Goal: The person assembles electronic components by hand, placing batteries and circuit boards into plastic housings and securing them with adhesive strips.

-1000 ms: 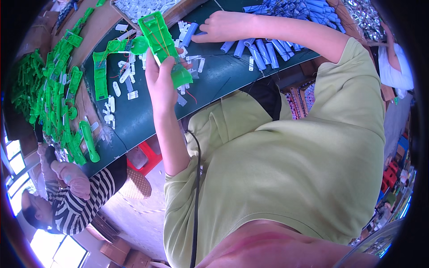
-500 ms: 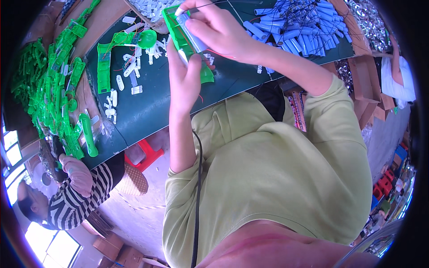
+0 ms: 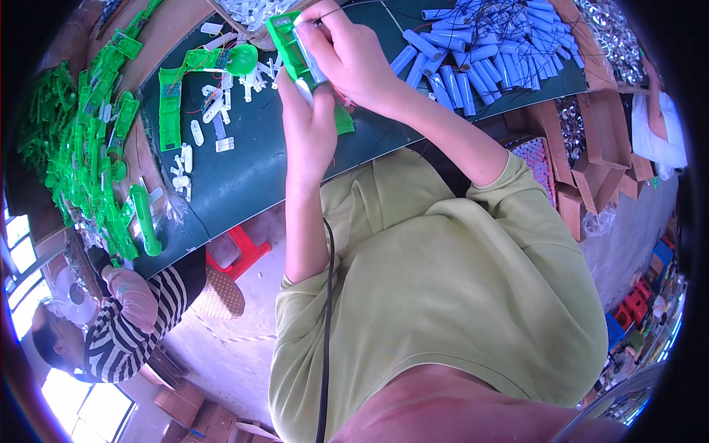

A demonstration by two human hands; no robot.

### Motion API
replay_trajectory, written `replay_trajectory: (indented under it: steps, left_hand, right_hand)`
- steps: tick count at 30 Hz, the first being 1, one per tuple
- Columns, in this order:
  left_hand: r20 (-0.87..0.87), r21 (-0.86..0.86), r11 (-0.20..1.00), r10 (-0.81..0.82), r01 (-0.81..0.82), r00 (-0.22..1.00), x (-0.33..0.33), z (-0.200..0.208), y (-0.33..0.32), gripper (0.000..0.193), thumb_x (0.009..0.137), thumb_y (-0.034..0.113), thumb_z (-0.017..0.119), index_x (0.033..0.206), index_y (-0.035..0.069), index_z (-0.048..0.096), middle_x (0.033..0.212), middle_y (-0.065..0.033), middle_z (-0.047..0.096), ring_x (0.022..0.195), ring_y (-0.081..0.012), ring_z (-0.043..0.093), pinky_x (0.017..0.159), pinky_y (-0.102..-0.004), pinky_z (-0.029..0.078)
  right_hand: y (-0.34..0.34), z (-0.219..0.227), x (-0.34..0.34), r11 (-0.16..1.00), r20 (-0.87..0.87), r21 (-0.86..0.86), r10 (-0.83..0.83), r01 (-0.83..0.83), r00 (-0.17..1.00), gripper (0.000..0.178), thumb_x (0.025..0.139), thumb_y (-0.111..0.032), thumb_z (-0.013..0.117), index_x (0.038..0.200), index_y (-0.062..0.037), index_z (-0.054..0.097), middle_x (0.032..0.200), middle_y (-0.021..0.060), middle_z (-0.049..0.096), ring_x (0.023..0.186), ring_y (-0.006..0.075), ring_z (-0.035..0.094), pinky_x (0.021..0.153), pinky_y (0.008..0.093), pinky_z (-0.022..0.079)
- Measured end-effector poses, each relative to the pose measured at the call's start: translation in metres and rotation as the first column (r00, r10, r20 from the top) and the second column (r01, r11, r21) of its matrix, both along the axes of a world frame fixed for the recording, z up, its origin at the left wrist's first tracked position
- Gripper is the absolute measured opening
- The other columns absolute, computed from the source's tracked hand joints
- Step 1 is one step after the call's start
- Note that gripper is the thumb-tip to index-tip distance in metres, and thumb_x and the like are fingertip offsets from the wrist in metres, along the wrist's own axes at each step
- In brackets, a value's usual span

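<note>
My left hand (image 3: 306, 125) is closed round a green plastic housing (image 3: 281, 31), a long open shell held above the table. With closed fingers, my right hand (image 3: 351, 63) grips a blue cylindrical battery (image 3: 312, 60) that lies lengthwise along the open side of the shell. Whether the battery is fully seated inside cannot be made out, since my fingers cover part of it. Thin red wires hang near the shell's lower end. Left of my hands lie another green housing (image 3: 170, 111) with a small circuit board and several small white plastic parts (image 3: 214, 107).
A pile of blue batteries (image 3: 487, 55) with black wires covers the table's right side. Many green housings (image 3: 96, 140) are heaped at the left. The dark green table (image 3: 244, 173) has its edge before me. A co-worker in striped sleeves (image 3: 140, 332) sits at lower left, near a red stool (image 3: 244, 251).
My right hand has shifted slightly left and its forearm has swung inward. The battery now sits closer along the shell. My left hand still holds the housing.
</note>
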State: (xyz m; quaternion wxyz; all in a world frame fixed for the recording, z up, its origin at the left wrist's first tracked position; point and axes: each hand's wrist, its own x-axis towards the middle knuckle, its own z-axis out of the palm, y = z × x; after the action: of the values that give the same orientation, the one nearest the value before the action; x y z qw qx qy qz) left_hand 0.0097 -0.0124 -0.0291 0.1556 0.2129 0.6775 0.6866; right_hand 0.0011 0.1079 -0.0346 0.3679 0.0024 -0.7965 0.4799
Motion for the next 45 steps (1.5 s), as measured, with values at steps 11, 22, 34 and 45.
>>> replay_trajectory:
  steps: [11,22,34,45]
  left_hand:
    - [-0.045,-0.120,0.991,0.057,-0.062,0.997,0.003,0.005,-0.001,0.033,0.090,0.001,0.040,0.123,-0.002,0.037,0.089,-0.0080,0.055,0.069,-0.0113,0.057,0.059,-0.0249,0.049]
    - [0.176,0.170,0.984,0.015,-0.046,0.984,-0.020,0.003,-0.037,0.036,0.089,0.004,0.044,0.124,-0.003,0.037,0.098,-0.0127,0.057,0.074,-0.0151,0.061,0.064,-0.0295,0.054]
    - [0.283,0.147,0.981,0.082,-0.128,0.956,-0.038,-0.001,-0.049,0.033,0.090,0.006,0.040,0.122,0.001,0.039,0.097,-0.0146,0.057,0.071,-0.0168,0.059,0.064,-0.0356,0.056]
    - [0.219,0.130,0.988,0.050,-0.080,0.974,-0.035,0.006,-0.045,0.030,0.089,0.006,0.040,0.118,-0.002,0.040,0.097,-0.0154,0.058,0.072,-0.0171,0.060,0.063,-0.0348,0.056]
  right_hand:
    - [-0.006,-0.007,0.002,0.994,0.104,0.100,-0.049,0.038,0.993,0.027,0.090,-0.017,0.057,0.115,-0.0078,0.052,0.071,0.0112,0.058,0.062,0.0267,0.060,0.054,0.0340,0.044]
    - [0.036,0.040,-0.017,0.926,0.247,-0.075,0.377,-0.370,0.893,0.050,0.093,-0.040,0.050,0.129,-0.0055,0.047,0.108,0.0157,0.060,0.097,0.0266,0.060,0.083,0.0376,0.045]
    - [0.103,0.012,-0.171,0.547,0.570,0.553,0.300,-0.628,0.765,0.024,0.083,-0.026,0.059,0.088,-0.0030,0.061,0.075,0.0196,0.063,0.072,0.0359,0.062,0.067,0.0440,0.047]
    - [0.134,0.054,-0.137,0.699,0.562,0.424,0.295,-0.576,0.772,0.018,0.085,-0.014,0.053,0.096,-0.0019,0.061,0.075,0.0173,0.063,0.072,0.0296,0.063,0.065,0.0402,0.047]
